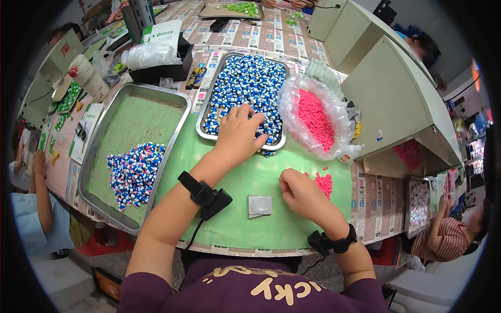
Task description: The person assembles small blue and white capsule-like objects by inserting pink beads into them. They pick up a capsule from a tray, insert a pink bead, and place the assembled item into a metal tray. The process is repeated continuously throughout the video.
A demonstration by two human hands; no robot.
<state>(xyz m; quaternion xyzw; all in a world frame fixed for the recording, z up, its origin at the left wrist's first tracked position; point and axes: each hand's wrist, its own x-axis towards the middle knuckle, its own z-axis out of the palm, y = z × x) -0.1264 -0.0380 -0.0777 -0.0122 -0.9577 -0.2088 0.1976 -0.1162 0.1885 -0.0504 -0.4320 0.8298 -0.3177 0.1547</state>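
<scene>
My left hand (240, 130) reaches over the near part of a metal tray (200, 125) heaped with small blue-and-white pieces (250, 78). Its fingers bend down onto the pieces and its thumb stands apart. On the green mat (229, 229), my right hand (302, 190) is closed, fingers curled in; whatever they hold is hidden. Beside it lies a small pile of pink pieces (324, 183). A small grey-white block with a clear round top (260, 205) sits between my forearms. Behind my right hand, a clear plastic bag (342, 117) lies open, full of pink pieces (314, 122).
At left, another metal tray (125, 117) holds blue, white and pink pieces at its near end. Behind it are a black box (162, 73) and a white bottle (90, 78). A beige metal cabinet (402, 104) borders the right side. Other people sit at both sides.
</scene>
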